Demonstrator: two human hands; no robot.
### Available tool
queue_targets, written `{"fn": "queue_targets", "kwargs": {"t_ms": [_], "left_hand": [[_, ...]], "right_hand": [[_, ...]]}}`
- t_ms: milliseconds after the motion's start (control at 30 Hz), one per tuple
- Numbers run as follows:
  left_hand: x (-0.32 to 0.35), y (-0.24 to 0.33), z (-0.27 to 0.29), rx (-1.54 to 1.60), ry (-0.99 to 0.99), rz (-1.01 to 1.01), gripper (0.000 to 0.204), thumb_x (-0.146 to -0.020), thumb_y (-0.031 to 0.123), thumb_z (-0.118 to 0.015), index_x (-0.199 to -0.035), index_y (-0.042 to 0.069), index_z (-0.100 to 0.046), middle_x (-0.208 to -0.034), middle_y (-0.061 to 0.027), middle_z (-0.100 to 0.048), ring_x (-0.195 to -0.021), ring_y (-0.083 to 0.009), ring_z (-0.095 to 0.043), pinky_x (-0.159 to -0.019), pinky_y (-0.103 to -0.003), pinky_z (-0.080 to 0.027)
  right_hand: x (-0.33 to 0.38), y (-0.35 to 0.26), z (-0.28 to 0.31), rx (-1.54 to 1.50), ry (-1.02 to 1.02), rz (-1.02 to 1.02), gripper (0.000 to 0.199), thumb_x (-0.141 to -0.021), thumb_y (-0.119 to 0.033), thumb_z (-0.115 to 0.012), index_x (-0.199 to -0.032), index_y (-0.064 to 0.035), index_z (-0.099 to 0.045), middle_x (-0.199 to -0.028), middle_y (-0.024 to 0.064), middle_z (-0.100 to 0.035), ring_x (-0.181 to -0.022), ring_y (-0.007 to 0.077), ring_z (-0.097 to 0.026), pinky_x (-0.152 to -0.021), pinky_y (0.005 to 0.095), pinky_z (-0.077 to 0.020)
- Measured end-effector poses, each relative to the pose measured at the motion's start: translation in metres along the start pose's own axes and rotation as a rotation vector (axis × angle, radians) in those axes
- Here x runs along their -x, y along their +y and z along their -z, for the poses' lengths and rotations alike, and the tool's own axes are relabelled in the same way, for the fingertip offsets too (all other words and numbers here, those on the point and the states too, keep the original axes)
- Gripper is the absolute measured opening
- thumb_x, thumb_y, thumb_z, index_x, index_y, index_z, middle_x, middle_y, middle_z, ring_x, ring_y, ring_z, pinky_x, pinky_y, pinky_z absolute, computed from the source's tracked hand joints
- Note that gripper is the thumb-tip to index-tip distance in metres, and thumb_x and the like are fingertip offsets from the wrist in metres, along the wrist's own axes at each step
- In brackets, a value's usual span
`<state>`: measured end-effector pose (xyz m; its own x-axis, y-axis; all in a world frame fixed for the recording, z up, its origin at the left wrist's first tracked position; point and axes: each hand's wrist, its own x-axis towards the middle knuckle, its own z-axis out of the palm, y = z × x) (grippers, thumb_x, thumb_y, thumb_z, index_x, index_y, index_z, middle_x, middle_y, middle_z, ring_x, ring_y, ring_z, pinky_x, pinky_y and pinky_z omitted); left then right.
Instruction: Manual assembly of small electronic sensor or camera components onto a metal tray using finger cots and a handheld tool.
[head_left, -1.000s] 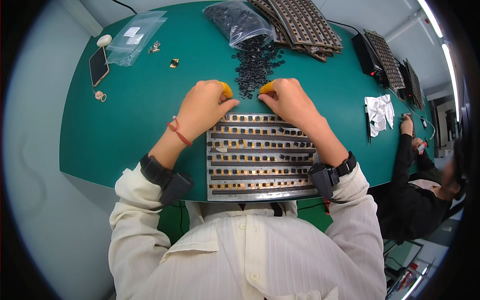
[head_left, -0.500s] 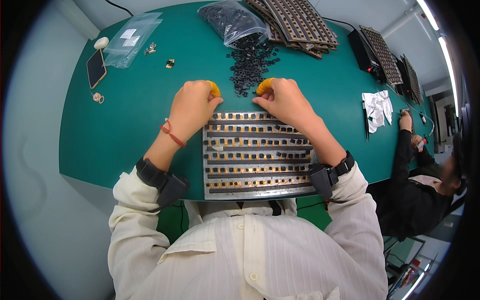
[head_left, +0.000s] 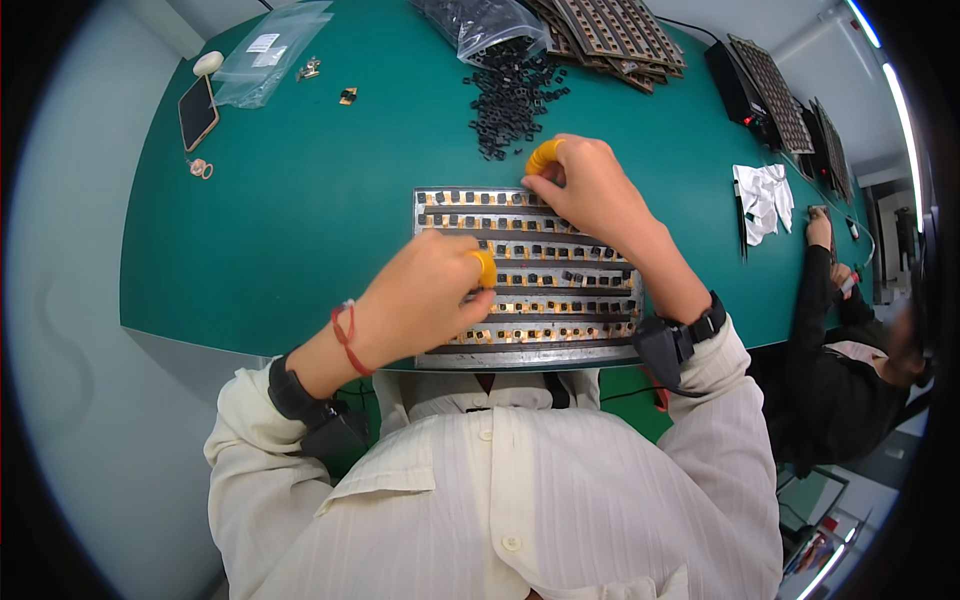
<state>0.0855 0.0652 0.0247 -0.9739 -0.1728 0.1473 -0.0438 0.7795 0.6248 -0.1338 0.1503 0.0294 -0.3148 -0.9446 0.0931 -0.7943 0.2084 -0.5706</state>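
In front of me lies a flat metal tray [head_left: 540, 358] with several rows of small black square pieces [head_left: 548, 252] seated on gold-coloured parts. My left hand [head_left: 425, 285] is over the tray's left half, its fingers bent into a pinch at the middle-to-lower rows. A yellow finger cover is on its index finger. My right hand [head_left: 590, 185], with a similar yellow cover, is pinched closed at the tray's far edge. Whatever either hand holds is hidden or too small to name. Just beyond the right hand spreads a heap of loose black square pieces [head_left: 505, 105].
A clear plastic bag [head_left: 485, 30] of black pieces lies behind the heap, beside stacked filled trays [head_left: 625, 40]. At left are a phone [head_left: 198, 113], flat plastic bags [head_left: 270, 55] and small metal parts [head_left: 310, 68]. Tweezers [head_left: 742, 225] and white paper [head_left: 765, 200] lie right, near a co-worker [head_left: 840, 390].
My left hand has moved from the heap's near end back toward me, over the tray. The right hand remains near the far edge, now slightly right of the heap. The view has shifted slightly.
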Motion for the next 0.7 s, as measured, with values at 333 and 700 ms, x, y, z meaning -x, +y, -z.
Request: {"fn": "queue_targets", "kwargs": {"t_ms": [333,700], "left_hand": [[0.019,0.006,-0.022,-0.155,0.007,-0.064,0.011,-0.079,0.012,-0.072,-0.079,0.002,-0.070,-0.080,-0.0080,-0.061,-0.074,-0.0267,-0.056,-0.075,-0.038,-0.047],[0.034,0.025,-0.019,-0.381,-0.178,-0.077,0.031,-0.085,0.027,-0.072,-0.070,0.001,-0.068,-0.066,-0.0079,-0.059,-0.057,-0.0264,-0.054,-0.065,-0.037,-0.046]], "right_hand": [[0.110,-0.015,0.022,-0.023,-0.149,0.079,0.016,-0.081,-0.011,-0.074,-0.085,0.0040,-0.069,-0.086,0.0132,-0.057,-0.076,0.0303,-0.061,-0.069,0.0392,-0.0513],[0.135,-0.009,-0.007,0.039,-0.037,0.113,0.018,-0.081,-0.014,-0.074,-0.084,0.0029,-0.069,-0.085,0.0114,-0.058,-0.076,0.0280,-0.062,-0.065,0.0387,-0.0519]]}}
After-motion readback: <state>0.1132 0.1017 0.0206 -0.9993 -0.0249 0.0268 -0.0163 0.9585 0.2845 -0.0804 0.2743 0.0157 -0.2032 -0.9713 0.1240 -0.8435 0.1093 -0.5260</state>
